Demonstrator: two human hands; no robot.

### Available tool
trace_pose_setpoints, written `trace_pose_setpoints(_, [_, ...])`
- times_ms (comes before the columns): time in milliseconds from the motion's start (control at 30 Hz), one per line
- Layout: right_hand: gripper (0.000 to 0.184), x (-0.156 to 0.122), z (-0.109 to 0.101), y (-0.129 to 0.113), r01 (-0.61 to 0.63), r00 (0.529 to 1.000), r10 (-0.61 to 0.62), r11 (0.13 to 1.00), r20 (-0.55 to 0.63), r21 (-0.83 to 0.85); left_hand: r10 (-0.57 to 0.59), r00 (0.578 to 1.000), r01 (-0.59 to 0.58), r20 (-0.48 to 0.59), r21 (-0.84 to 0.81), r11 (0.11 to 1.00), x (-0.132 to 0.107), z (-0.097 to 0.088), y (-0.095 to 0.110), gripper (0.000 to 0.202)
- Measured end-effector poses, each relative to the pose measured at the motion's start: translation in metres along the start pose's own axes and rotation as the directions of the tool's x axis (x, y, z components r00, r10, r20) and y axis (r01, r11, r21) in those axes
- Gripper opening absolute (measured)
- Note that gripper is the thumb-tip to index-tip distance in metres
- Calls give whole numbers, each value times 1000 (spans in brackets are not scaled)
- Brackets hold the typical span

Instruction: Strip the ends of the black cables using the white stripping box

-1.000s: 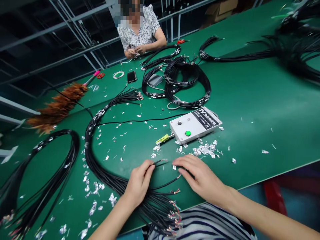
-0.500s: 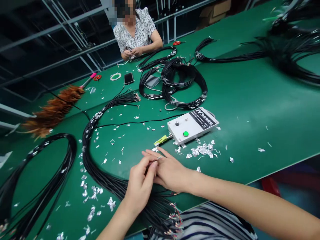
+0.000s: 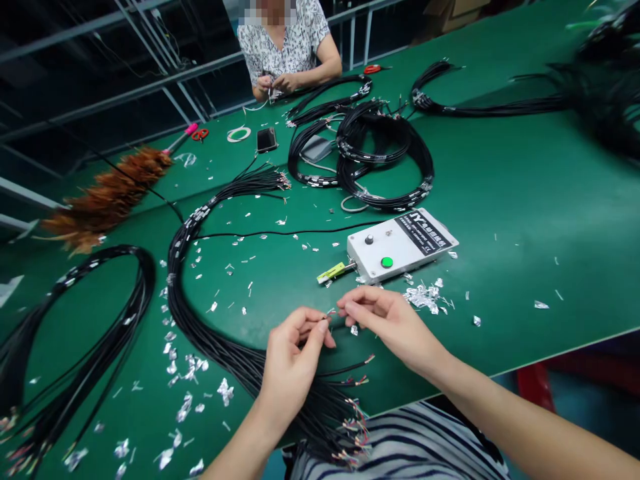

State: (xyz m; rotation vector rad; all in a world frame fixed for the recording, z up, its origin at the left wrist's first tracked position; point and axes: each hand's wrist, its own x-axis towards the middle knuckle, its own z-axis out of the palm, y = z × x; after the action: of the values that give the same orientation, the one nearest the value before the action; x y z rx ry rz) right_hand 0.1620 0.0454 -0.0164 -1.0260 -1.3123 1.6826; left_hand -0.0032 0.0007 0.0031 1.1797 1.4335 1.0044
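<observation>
My left hand pinches a black cable near its stripped end, where thin coloured wires stick out between thumb and forefinger. Facing it, my right hand has thumb and fingertips pressed together at the tips of those wires; what they grip is too small to make out. A thick bundle of black cables curves past my left wrist, its stripped ends fanned out near the table edge. Just beyond my hands lies a white box with a green button, a black knob and a yellow-green clip on its shaft.
Foil scraps litter the green table. Coiled cables lie beyond the box, another bundle at left. A brown feather duster, phone and red-handled scissors lie farther off. A person works opposite.
My hands, pressed together before, have come apart a little, the right one shifting to the right. Coloured wires now show between them. The view has shifted slightly.
</observation>
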Motion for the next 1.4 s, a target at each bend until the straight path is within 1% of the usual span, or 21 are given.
trace_pose_setpoints(67, [31, 5, 3, 0, -126, 991, 119, 980, 56, 151, 22, 1000, -22, -6, 16, 1000, -1, 0, 0, 18])
trace_pose_setpoints(133, [36, 7, 2, 1, -212, 976, 192, 947, 101, 241, 46, 999, -45, -14, 40, 998, -2, 1, 0, 17])
trace_pose_setpoints(200, [38, 8, 2, 3, -268, 962, 237, 917, 139, 295, 71, 997, -70, -14, 58, 996, -3, 1, 0, 16])
trace_pose_setpoints(300, [38, 9, 1, 5, -337, 939, 289, 883, 188, 327, 83, 997, -82, 2, 61, 995, -3, 0, -2, 15])
trace_pose_setpoints(367, [37, 9, 1, 6, -354, 930, 293, 876, 222, 329, 80, 997, -81, 14, 60, 995, -4, -1, -4, 15])
trace_pose_setpoints(467, [34, 11, 0, 6, -319, 934, 244, 898, 260, 303, 77, 997, -78, 27, 56, 995, -4, -1, -7, 15])
trace_pose_setpoints(533, [33, 13, -2, 6, -318, 927, 233, 902, 293, 291, 83, 996, -85, 27, 57, 995, -4, -2, -7, 16])
trace_pose_setpoints(700, [33, 17, -5, 6, -407, 883, 277, 855, 380, 322, 110, 993, -114, 51, 80, 990, -4, -5, -6, 18])
trace_pose_setpoints(833, [34, 17, -5, 9, -451, 858, 290, 819, 424, 354, 139, 987, -148, 75, 126, 981, -5, -7, -5, 18])
trace_pose_setpoints(900, [34, 17, -5, 10, -456, 852, 282, 814, 441, 359, 159, 984, -169, 80, 149, 974, -6, -7, -6, 17])
trace_pose_setpoints(1033, [32, 17, -3, 9, -442, 854, 266, 825, 447, 353, 182, 981, -192, 68, 182, 964, -7, -7, -7, 15])
trace_pose_setpoints(1200, [23, 15, 0, 3, -354, 905, 238, 880, 352, 315, 198, 979, -204, 53, 196, 959, -9, -6, -10, 14])
trace_pose_setpoints(1300, [18, 14, 4, 4, -304, 932, 222, 909, 285, 286, 148, 988, -153, 51, 124, 980, -12, -4, -13, 14])
trace_pose_setpoints(1400, [17, 13, 8, 5, -313, 934, 237, 904, 267, 293, 68, 997, -68, 47, 3, 998, -13, -2, -13, 19])
